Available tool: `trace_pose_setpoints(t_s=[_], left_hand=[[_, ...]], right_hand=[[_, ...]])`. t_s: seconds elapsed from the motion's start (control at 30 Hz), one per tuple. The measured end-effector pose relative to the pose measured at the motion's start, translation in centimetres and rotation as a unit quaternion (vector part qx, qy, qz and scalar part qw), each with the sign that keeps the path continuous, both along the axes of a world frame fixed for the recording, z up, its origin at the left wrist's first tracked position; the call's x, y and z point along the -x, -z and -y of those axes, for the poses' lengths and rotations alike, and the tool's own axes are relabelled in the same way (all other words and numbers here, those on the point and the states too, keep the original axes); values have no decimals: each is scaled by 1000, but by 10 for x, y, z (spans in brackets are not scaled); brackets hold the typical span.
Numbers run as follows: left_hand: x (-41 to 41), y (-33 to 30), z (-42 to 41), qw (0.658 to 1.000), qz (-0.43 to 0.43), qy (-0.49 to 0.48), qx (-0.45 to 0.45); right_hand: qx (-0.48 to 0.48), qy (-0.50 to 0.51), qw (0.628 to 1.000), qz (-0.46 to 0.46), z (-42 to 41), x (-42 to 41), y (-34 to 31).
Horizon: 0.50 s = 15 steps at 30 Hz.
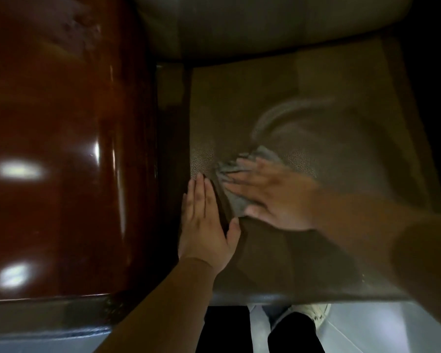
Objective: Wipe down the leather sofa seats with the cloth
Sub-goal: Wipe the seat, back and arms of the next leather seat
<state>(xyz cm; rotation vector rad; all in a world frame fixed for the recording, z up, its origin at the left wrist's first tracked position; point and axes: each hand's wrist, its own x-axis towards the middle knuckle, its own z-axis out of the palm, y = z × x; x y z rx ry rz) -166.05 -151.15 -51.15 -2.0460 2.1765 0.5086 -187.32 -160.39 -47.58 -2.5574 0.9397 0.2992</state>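
A brown leather seat cushion [303, 103] fills the middle of the view, with a damp streak curving across it. A crumpled grey cloth [236, 197] lies on the cushion's left part. My right hand [273, 197] presses flat on the cloth with straight fingers, blurred by motion. My left hand [205, 220] rests flat with straight fingers on the cushion's left edge, beside the cloth, thumb spread toward it.
A glossy dark red wooden armrest [61, 149] runs along the left. The padded leather backrest [265, 24] rises behind the seat. Below the seat's front edge are my dark trouser legs [290, 335], a white shoe [318, 314] and a pale floor [392, 327].
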Motion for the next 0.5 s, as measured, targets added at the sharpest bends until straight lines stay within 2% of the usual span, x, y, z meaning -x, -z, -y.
trace_pose_setpoints(t_s=[0.07,0.13,0.17,0.2,0.23,0.3,0.37,0.4,0.43,0.5], left_hand=[[-5,4,-4,1000,-11,-3,21],[-4,8,-5,999,-9,-10,38],[-3,10,-4,999,-10,-10,39],[-2,9,-4,999,-13,-9,34],[-3,7,-4,1000,-18,-5,24],[-4,0,-3,1000,-17,13,-5],[-4,-7,-3,998,-1,60,-26],[-1,-10,-5,996,-4,81,-26],[6,-12,-8,996,-13,90,-19],[34,-12,-14,995,-21,97,-6]], right_hand=[[28,124,991,-35,32,27,10],[13,310,950,-40,53,41,18],[9,363,931,-41,50,32,18],[23,370,927,-58,36,17,17],[37,333,940,-61,10,3,15],[13,185,982,-20,-57,-11,3],[-50,80,995,-24,-100,7,-13],[-51,68,995,-47,-105,30,-12],[-23,102,992,-63,-102,54,-5],[0,296,950,-102,-89,104,8]])
